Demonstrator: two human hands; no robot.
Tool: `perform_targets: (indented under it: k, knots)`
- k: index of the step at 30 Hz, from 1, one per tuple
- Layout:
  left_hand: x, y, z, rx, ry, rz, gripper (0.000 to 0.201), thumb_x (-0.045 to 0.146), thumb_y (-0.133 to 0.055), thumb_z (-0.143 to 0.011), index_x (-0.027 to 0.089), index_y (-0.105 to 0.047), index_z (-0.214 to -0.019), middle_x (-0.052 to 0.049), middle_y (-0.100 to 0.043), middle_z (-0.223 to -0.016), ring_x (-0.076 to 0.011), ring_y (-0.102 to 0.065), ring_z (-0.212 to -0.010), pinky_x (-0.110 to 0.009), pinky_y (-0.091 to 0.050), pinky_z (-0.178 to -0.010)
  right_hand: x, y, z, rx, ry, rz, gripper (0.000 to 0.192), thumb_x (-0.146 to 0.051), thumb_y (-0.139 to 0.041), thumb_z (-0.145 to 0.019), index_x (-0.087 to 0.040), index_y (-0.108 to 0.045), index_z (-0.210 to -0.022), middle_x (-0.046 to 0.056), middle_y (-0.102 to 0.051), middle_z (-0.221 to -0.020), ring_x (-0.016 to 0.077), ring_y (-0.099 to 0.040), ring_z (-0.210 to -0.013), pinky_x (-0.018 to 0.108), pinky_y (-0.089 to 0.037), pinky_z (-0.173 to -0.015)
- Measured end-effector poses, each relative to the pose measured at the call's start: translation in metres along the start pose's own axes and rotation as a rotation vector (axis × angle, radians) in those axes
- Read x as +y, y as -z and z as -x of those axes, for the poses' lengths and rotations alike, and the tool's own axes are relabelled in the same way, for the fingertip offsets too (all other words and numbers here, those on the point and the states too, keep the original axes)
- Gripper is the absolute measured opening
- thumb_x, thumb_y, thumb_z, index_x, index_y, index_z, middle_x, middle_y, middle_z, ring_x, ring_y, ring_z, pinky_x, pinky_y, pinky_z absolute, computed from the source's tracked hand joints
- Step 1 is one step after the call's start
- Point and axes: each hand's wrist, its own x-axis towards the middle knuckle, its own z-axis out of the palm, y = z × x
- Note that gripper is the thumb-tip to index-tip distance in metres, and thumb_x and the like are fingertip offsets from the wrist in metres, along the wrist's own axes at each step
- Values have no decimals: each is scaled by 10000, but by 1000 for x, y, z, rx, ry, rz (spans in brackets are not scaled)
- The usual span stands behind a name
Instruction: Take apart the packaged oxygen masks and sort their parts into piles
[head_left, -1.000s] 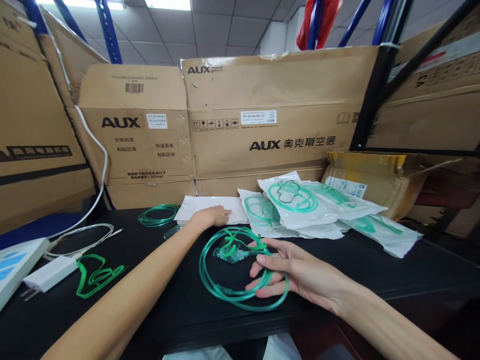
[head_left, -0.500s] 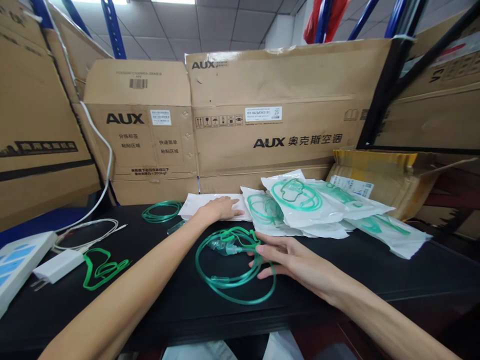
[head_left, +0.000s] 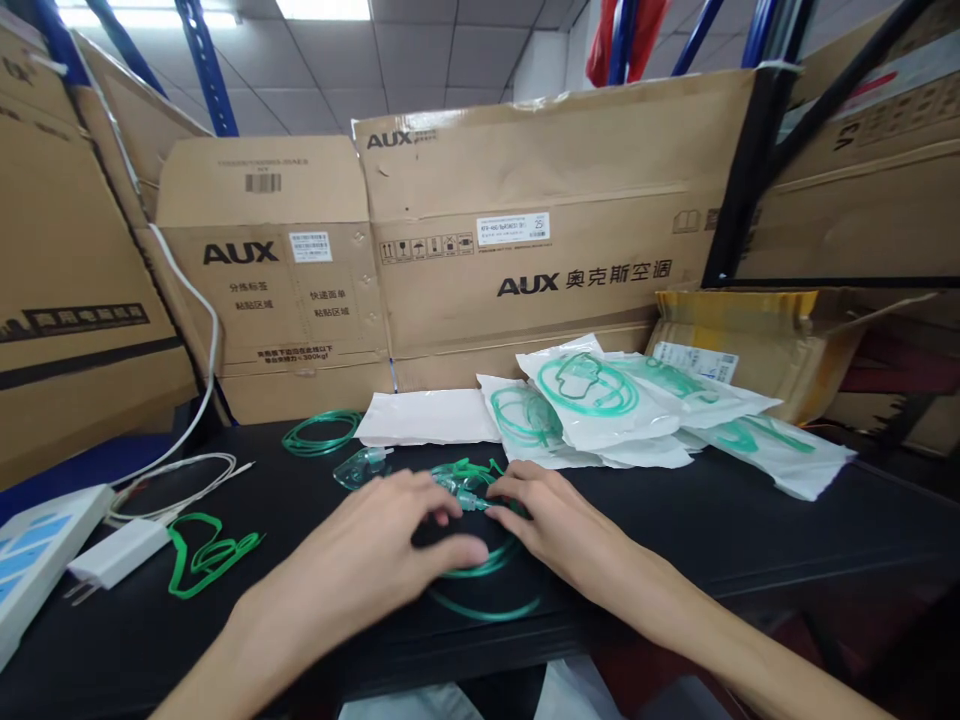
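- The green mask [head_left: 448, 478] is on the tabletop [head_left: 720, 535] between the two hands, and a green tube [head_left: 495, 563] curls on its near side
- The left hand [head_left: 394, 525] has its fingers wide, with the thumb well apart; I cannot tell if they touch the mask
- The right hand [head_left: 559, 515] has its thumb and first finger close together by the mask's small end; I cannot tell if they pinch it
- It should work best to hold the hard small end, go gently, and let the tube lie in loose rings
- The tube could catch on the fingers
- Far left of the mask are a clear mask [head_left: 361, 467] and a spare tube [head_left: 321, 448]; at far left of the tabletop, a green band [head_left: 214, 575] lies by a white plug [head_left: 120, 553]
- White packets [head_left: 426, 418] and a pile of bags [head_left: 589, 400] fill the far side, with big boxes [head_left: 555, 335] like a wall behind
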Motion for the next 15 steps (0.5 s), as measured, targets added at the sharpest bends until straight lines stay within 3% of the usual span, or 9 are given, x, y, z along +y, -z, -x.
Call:
perform_targets:
  k: [3, 8, 11, 15]
  knots:
    - [4, -21, 23, -22, -29, -27, 642, 764, -685, -789, 345, -687, -1276, -61, -680, -1305, -345, -615, -1228, -464, -447, -1049, 5, -10, -1, -29, 63, 55, 198, -247, -533, -1022, -183, -692, -1122, 142, -636, -1205, 292, -626, -1157, 430, -508, -1005]
    - [14, -36, 26, -76, -136, 32, 185, 391, -583, -1028, 325, -659, -1183, -6, -678, -1196, -231, -647, -1112, -410, -458, -1030, 7, -15, -2, 29, 136, 65, 226, -197, -424, -1052, -185, -607, -1185, 144, -603, -1237, 272, -595, -1162, 423, -488, -1008]
    - [20, -40, 28, -85, -219, 4, 120, 311, -578, -1033, 297, -658, -1121, -3, -687, -1149, -222, -651, -1049, -406, -473, -1012, 2, -18, -2, 58, 97, -10, 186, -203, -446, -1045, -216, -576, -1177, 99, -627, -1189, 253, -588, -1117, 396, -468, -980]
    - [22, -46, 36, -34, -313, -28, 126, 332, -660, -985, 309, -674, -1108, 4, -713, -1091, -236, -650, -998, -390, -516, -900, -8, -24, -3, -22, -20, -165, 125, -155, -473, -1015, -226, -571, -985, 32, -651, -1011, 209, -595, -970, 335, -443, -888]
